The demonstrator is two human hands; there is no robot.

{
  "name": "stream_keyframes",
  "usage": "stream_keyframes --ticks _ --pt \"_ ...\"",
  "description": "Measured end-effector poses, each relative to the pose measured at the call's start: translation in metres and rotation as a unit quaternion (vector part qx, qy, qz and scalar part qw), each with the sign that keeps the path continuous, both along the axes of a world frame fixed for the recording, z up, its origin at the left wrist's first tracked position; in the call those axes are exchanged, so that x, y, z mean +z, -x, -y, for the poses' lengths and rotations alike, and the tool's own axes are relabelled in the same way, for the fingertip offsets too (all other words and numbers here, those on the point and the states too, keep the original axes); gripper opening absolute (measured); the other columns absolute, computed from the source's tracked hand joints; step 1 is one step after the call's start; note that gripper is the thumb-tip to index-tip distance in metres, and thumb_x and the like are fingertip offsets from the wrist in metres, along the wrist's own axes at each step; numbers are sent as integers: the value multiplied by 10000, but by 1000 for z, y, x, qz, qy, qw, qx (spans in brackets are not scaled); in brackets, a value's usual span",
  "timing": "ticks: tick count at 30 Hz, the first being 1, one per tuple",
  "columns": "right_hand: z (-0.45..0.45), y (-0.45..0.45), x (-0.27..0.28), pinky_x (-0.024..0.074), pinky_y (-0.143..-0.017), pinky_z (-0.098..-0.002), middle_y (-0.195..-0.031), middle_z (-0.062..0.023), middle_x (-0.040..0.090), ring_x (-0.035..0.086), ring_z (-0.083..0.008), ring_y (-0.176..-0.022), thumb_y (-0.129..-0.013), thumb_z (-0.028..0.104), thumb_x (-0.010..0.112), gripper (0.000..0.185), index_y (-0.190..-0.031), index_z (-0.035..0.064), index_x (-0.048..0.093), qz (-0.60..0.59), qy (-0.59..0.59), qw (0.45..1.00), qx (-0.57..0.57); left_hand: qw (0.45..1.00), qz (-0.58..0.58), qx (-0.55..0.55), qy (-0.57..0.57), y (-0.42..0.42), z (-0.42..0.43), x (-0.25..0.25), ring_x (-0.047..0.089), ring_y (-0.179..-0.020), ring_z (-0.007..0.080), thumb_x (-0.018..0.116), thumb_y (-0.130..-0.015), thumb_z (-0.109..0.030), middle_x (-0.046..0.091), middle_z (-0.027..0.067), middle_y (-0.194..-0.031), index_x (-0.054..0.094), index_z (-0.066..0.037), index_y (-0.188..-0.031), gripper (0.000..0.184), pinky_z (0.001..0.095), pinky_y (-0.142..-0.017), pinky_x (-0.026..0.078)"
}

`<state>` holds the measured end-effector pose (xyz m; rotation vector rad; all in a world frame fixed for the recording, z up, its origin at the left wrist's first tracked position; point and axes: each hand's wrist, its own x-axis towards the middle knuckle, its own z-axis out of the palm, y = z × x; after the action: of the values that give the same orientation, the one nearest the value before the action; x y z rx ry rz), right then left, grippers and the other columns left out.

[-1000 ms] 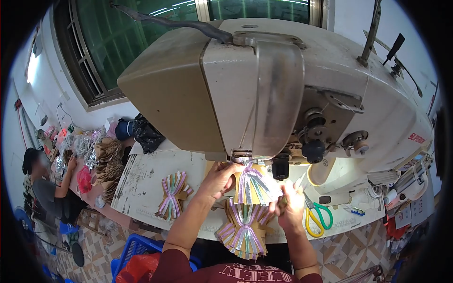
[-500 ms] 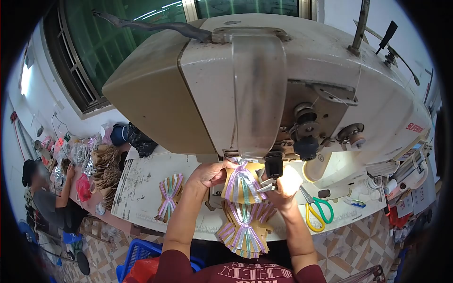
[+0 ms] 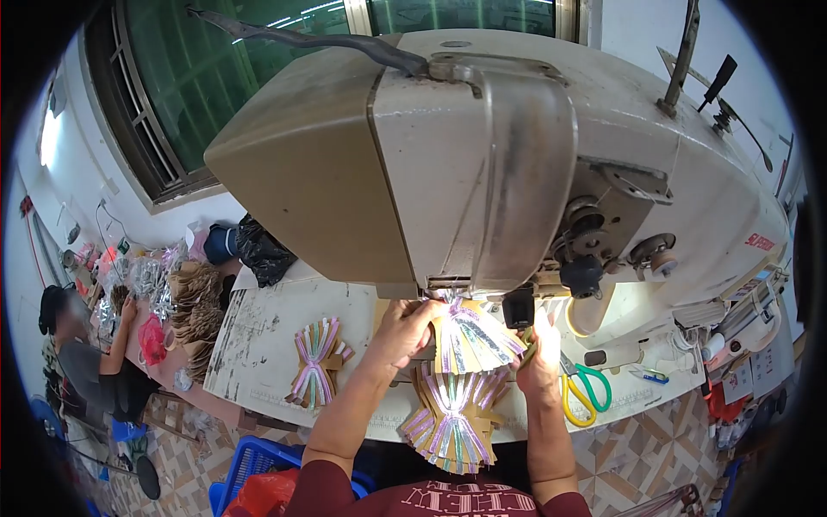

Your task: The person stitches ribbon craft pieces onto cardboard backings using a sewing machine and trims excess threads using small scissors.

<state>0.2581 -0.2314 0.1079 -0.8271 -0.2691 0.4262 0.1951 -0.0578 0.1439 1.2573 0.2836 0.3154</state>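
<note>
Left hand (image 3: pixel 403 334) is still pinching the striped fan piece (image 3: pixel 474 340) near its narrow top, up at the sewing machine (image 3: pixel 431 146). Right hand (image 3: pixel 541 360) is at the fan's lower right edge; shiny blades showed there half a second ago, now they don't, so probably not snipping right now. Can't tell its grip, too much glare. Second striped piece (image 3: pixel 452 422) just below the hands, scissors (image 3: pixel 570 370) right of them.

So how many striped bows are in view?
3: held bow at the sewing machine, front bow at the table edge, third bow farther left. More may be hidden underneath.
</note>
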Motion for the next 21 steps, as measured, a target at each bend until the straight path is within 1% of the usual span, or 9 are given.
stream_keyframes --ticks 5,8,10,12,14,17,18,20,21 --pt "5 15 7 354 -362 -176 -689 -104 535 481 -107 -427 -738 -1 570 281 -949 -9 384 43 56 996 48 999 5 -19 -45 4 -2 -9 389 -399 18 532 -773 -89 500 -6 -561 546 -30 -729 75 183 -354 291" --pt "8 21 11 364 -367 -186 -701 -106 540 473 -104 -419 -736 -14 576 316 -985 -21 382 40 83 995 41 970 115 142 -160 12 3 -19 475 -567 42 530 -754 -49 534 29 -717 537 -14 -867 119 192 -462 368" --pt "7 22 10 364 -366 -185 -705 -106 542 483 -106 -440 -741 -11 574 317 -994 -28 383 28 76 996 32 844 242 246 -412 10 -3 -18 519 -731 117 589 -683 -32 526 61 -860 511 -11 -981 309 219 -569 413" --pt "7 26 11 358 -361 -177 -706 -108 542 505 -112 -479 -744 -13 570 313 -995 -31 383 1 60 998 15 575 249 283 -726 8 -24 -13 530 -744 149 625 -642 -44 525 69 -884 521 -10 -989 364 227 -574 426" --pt "20 29 -1 378 -386 -183 -703 -109 540 516 -122 -514 -749 -12 564 268 -966 -23 407 73 67 993 -70 553 298 206 -750 3 -34 -22 555 -769 173 653 -639 -42 552 74 -910 558 -13 -943 320 245 -638 454" --pt "82 31 7 479 -601 -263 -764 -128 552 529 -143 -594 -803 82 518 100 -863 5 498 363 189 862 -300 504 343 175 -773 -4 -35 -22 574 -663 165 666 -647 -52 583 54 -782 583 -31 -854 224 257 -593 462" --pt "110 18 16 430 -529 -248 -722 -83 506 513 -157 -645 -795 178 504 167 -795 14 475 436 172 787 -401 497 347 171 -776 -5 -37 -21 574 -659 161 665 -651 -57 585 50 -775 583 -31 -859 225 252 -588 463" --pt "176 -11 78 444 -678 -344 -933 -123 564 560 -246 -788 -795 209 520 251 -978 37 527 199 353 635 -658 481 356 166 -783 -4 -39 -20 573 -649 153 661 -657 -66 588 42 -761 583 -29 -867 227 242 -578 463" --pt "227 -42 100 426 -676 -286 -985 -87 565 543 -175 -807 -831 245 474 302 -1029 24 533 356 457 453 -677 488 358 162 -779 -5 -41 -20 571 -649 148 660 -656 -64 588 38 -760 584 -33 -870 229 239 -575 462"
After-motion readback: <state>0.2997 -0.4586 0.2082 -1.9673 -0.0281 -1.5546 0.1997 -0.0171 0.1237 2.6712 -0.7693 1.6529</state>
